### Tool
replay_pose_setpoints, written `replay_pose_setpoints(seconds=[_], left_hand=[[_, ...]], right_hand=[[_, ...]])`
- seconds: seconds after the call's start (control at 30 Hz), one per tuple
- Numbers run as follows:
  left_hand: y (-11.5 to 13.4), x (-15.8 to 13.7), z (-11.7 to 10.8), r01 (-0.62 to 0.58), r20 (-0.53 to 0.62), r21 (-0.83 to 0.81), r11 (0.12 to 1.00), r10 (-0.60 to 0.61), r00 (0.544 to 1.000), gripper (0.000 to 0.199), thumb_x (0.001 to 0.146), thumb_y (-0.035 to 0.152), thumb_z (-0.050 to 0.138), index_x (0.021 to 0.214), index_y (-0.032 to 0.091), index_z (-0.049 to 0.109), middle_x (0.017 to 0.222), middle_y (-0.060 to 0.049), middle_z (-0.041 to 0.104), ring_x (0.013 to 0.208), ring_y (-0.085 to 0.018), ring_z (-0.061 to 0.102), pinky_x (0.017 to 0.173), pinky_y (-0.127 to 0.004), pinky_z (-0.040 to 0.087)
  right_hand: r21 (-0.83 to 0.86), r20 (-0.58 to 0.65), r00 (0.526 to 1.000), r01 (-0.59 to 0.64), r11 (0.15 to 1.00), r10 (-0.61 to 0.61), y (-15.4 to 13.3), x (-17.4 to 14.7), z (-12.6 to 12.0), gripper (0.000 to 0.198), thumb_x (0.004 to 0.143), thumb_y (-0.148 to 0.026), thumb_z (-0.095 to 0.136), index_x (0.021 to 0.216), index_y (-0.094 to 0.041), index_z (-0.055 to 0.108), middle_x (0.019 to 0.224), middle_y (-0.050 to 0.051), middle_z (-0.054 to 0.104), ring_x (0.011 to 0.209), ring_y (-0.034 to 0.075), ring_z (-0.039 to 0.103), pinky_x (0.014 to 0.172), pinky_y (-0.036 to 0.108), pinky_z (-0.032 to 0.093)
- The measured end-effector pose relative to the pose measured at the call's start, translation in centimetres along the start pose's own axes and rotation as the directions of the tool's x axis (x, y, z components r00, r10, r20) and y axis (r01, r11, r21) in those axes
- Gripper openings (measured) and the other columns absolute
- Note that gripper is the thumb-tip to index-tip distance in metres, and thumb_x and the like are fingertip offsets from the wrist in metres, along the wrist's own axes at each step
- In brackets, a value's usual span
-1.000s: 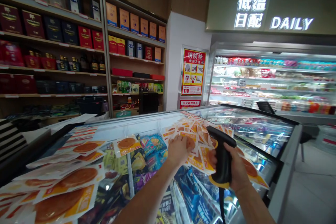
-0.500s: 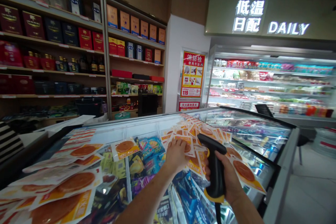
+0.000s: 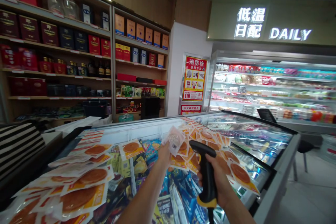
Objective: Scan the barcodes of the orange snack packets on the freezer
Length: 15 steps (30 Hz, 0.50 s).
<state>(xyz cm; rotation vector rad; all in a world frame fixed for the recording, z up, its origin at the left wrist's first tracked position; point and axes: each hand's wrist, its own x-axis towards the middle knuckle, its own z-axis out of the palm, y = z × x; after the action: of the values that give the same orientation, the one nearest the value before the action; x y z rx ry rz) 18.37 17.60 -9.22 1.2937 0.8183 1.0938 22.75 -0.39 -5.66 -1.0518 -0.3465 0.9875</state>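
Observation:
My left hand [image 3: 165,151] is closed on the edge of a flat food packet [image 3: 174,140], which is lifted with its pale, printed back facing me. A dark barcode patch shows on that back. In my right hand [image 3: 219,178] is a black and yellow barcode scanner [image 3: 206,175], held upright by its handle, its head pointing left toward the packet. Many like packets with a round orange-brown patty picture [image 3: 240,172] lie overlapped around both hands on the freezer's glass. A cable runs down from the scanner's base.
Below the glass of the chest freezer [image 3: 286,161] are blue and green bags [image 3: 183,189]. More patty packets [image 3: 81,196] are heaped at the left. Shelves of boxes [image 3: 49,35] stand behind, a lit chiller [image 3: 262,87] at the back right, a stool [image 3: 306,147] at the right.
My left hand has picked up a packet from the pile and turned its back toward me. The scanner has moved slightly left and down. The view has shifted a little.

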Motion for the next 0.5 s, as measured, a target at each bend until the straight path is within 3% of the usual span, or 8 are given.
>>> replay_pose_setpoints(seconds=[0.23,0.37,0.5], left_hand=[[-1.0,0.4,-0.8,0.062,-0.112,-0.386,0.920,-0.114,0.987,0.024,0.082,0.013,0.029,0.097,0.018,0.047,0.087,-0.004,0.060,0.083,-0.013,0.057,0.067,-0.025,0.047],[-0.6,0.4,-1.1,0.051,-0.126,-0.457,0.888,-0.121,0.985,0.025,0.082,0.014,0.029,0.097,0.018,0.048,0.088,-0.004,0.059,0.085,-0.012,0.056,0.070,-0.024,0.046],[-0.2,0.3,-1.4,0.023,-0.145,-0.427,0.904,-0.093,0.985,0.025,0.081,0.026,0.038,0.102,0.015,0.047,0.098,-0.006,0.054,0.084,-0.014,0.053,0.071,-0.032,0.045]], right_hand=[[-0.108,0.039,0.997,-0.069,0.992,0.073,0.6,-0.5,1.3,0.036,0.065,-0.051,0.046,0.061,-0.015,0.050,0.040,-0.002,0.049,0.033,0.008,0.044,0.033,0.020,0.036],[-0.193,0.050,0.993,-0.096,0.977,0.108,0.9,-0.9,1.4,0.041,0.065,-0.053,0.044,0.054,-0.014,0.049,0.038,0.000,0.049,0.031,0.007,0.042,0.032,0.019,0.034],[-0.194,0.060,0.995,-0.070,0.979,0.083,0.8,-1.2,1.5,0.040,0.066,-0.052,0.044,0.055,-0.014,0.049,0.038,-0.001,0.049,0.032,0.007,0.043,0.033,0.019,0.035]])
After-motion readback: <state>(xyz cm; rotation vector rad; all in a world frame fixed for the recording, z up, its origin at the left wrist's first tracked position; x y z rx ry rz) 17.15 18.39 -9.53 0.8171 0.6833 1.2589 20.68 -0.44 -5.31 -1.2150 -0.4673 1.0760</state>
